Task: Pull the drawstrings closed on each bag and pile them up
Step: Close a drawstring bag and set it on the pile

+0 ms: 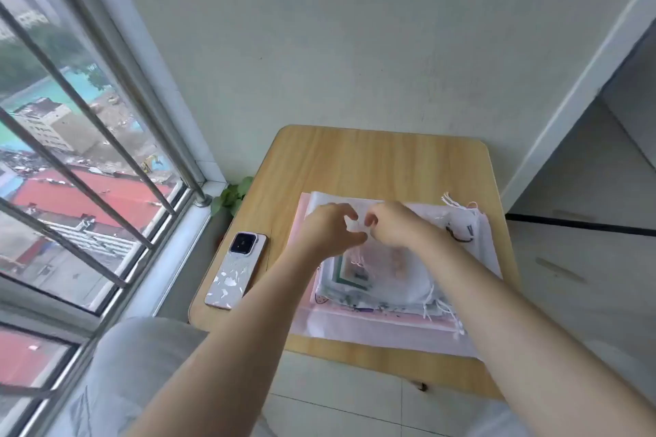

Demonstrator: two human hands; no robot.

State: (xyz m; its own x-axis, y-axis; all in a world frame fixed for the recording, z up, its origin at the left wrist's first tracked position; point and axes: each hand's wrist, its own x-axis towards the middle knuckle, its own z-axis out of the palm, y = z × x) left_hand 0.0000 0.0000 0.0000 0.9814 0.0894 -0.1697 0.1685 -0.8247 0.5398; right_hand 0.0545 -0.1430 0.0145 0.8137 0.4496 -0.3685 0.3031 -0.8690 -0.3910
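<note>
**Q:** Where is the work item?

**A:** The top bag (387,273) lies flat on the stack of bags (355,326), at the centre of the surface (355,160). A phone (236,270) lies to the left, well apart from the stack.

**Q:** What is the state of the fingers?

**A:** The left hand (328,229) and the right hand (395,225) meet over the far edge of the top bag. The fingers (349,212) of both are curled and appear to pinch pale material between them. Blur hides whether it is cord or fabric.

**Q:** Which relation governs the next move?

**A:** The pinched edge runs left to right, and the rest of the bag extends from it toward the person. Loose cord ends (436,298) lie at the right side, nearer the right hand. Judgement: that hand should draw the cords outward to the right while the left hand holds the bag.
</note>
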